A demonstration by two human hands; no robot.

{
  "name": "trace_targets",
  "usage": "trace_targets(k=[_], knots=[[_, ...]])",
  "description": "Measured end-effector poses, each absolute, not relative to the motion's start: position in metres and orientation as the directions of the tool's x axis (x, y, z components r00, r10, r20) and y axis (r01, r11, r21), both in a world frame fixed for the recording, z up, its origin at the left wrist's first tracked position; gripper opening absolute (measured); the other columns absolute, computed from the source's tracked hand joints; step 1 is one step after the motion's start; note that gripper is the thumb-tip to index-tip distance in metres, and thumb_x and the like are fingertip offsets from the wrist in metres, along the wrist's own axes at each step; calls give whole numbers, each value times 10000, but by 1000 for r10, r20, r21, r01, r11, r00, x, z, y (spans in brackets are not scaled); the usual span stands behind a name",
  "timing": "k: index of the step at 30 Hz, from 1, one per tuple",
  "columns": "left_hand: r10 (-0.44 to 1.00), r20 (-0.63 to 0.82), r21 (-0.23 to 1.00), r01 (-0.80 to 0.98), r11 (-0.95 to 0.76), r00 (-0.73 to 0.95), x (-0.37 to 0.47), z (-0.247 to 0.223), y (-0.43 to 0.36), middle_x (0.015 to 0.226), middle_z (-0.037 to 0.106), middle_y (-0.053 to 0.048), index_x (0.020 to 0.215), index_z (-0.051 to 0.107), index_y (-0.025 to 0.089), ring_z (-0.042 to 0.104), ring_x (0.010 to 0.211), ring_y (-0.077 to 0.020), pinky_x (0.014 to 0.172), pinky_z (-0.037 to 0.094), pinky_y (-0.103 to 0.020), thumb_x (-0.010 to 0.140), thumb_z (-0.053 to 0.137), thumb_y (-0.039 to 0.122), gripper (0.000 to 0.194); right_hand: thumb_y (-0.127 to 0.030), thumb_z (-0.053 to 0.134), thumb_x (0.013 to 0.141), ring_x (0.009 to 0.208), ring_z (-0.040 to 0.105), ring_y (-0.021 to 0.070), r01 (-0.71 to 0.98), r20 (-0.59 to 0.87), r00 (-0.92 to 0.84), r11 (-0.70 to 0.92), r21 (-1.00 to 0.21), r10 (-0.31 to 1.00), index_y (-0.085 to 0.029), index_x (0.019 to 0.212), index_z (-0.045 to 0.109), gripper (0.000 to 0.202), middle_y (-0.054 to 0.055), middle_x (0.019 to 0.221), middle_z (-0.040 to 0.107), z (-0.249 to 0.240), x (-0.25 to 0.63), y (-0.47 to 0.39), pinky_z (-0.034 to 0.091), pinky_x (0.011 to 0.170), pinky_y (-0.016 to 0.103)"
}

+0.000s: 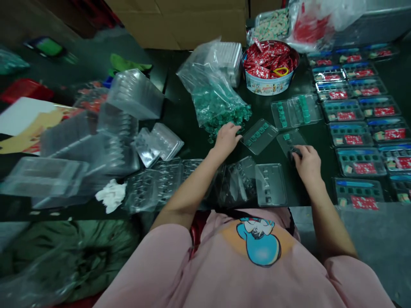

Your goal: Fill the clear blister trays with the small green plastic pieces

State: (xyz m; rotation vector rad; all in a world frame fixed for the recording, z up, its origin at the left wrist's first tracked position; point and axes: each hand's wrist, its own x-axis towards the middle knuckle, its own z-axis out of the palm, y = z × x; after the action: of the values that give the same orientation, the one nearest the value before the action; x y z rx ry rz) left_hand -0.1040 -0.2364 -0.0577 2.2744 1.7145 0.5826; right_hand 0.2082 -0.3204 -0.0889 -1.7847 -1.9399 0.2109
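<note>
My left hand [227, 139] rests at the near edge of a pile of small green translucent plastic pieces [236, 114], thumb and forefinger slightly apart, with nothing visible between them. The pile spills from a clear plastic bag [208, 94]. Beside that hand lies a clear blister tray [260, 136] with a row of green pieces. My right hand [306, 161] is closed on a small dark object [296, 151] that I cannot make out, over the near part of another clear blister tray [290, 139]. One green piece sits near this tray's far end.
Filled trays [346, 111] with blue pens and red packets line the right side. A round tin [268, 84] of red packets stands at the back. Stacks of clear plastic shells [135, 94] crowd the left. Blister trays [270, 184] lie along the front edge.
</note>
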Motion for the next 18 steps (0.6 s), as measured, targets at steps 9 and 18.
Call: trace_targets(k=[9, 18], knots=[[939, 142, 425, 838, -344, 313, -124, -77, -207, 1013, 630, -122, 998, 719, 161, 576, 1002, -264, 902, 447, -389, 804, 615, 145, 221, -246, 471, 915, 1016, 595, 269, 760, 298, -117, 278, -587, 947, -195, 1057, 671, 251, 128, 1047, 648, -76, 175, -314, 489, 896, 423], [919, 112, 804, 509, -307, 378, -40, -52, -243, 873, 678, -26, 1052, 696, 197, 594, 742, -144, 748, 476, -280, 744, 716, 262, 315, -293, 546, 866, 864, 634, 195, 577, 231, 5, 186, -795, 973, -210, 1047, 668, 233, 73, 985, 673, -73, 181, -296, 511, 750, 334]])
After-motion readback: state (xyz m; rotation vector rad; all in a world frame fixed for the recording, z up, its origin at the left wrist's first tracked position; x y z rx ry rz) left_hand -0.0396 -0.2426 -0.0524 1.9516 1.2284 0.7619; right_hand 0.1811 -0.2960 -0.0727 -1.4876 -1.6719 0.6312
